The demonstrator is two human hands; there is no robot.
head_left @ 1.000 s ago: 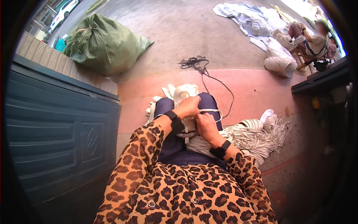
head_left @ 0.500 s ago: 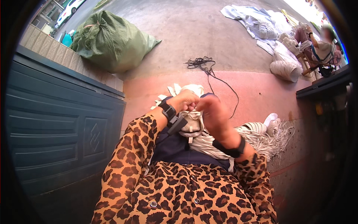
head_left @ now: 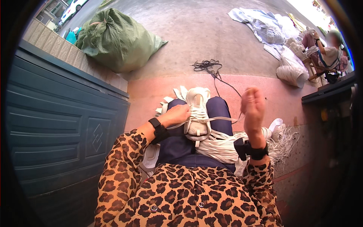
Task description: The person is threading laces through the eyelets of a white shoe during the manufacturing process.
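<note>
A white sneaker (head_left: 198, 126) rests between my knees, toe pointing away from me and laces partly threaded. Beside its left edge, my left hand (head_left: 177, 115) is closed with its fingertips pinching at the lacing. A flat white shoelace (head_left: 218, 119) stretches from the sneaker across my right knee toward my right hand (head_left: 253, 108). That hand is raised to the right, slightly smeared by motion, its fingers curled together on the lace; the exact grip is hidden. A thick bundle of white laces (head_left: 217, 148) lies over my lap and spills to the right.
Another white shoe (head_left: 276, 126) is by the bundle's right end. A black cord (head_left: 208, 65) lies tangled ahead on the floor. A green sack (head_left: 119, 41) stands far left, above a dark blue panel (head_left: 68, 125). At far right, a person (head_left: 329, 53) sits near white bundles (head_left: 291, 66).
My hands were together over the sneaker and have parted. The right swung out to the right, drawing the lace across; the left moved slightly left and down, uncovering the sneaker.
</note>
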